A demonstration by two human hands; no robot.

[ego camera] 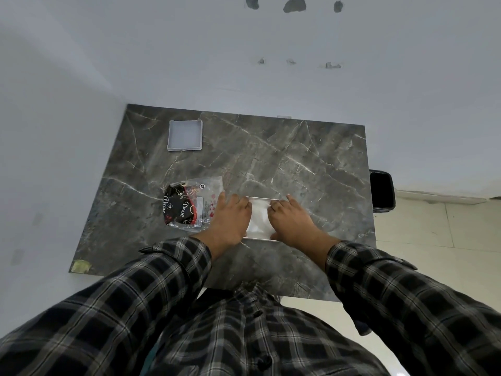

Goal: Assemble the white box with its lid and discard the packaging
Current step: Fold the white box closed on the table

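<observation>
I see a dark grey marble table (298, 158) with pale veins, pushed into a corner of plain white walls (189, 50); the far wall has 3 rough holes (294, 5) near the top and 3 small chipped marks below them. Cream tiled floor (433, 226) shows to the right, where a black bin (382, 191) stands just beside the table edge. A yellowish patch (80, 266) marks the table's near left corner. My left hand (230, 218) and right hand (291, 219) both lie flat, fingers spread, pressing on the white box (259, 218) near the table's front middle, 1 hand on each side of it. Just left of the left hand lies a clear wrapper (189, 204) with black and red Dove print. The lid (185, 135) sits well apart at the far left of the table, open side up. Plaid sleeves (135, 294) fill the foreground.
</observation>
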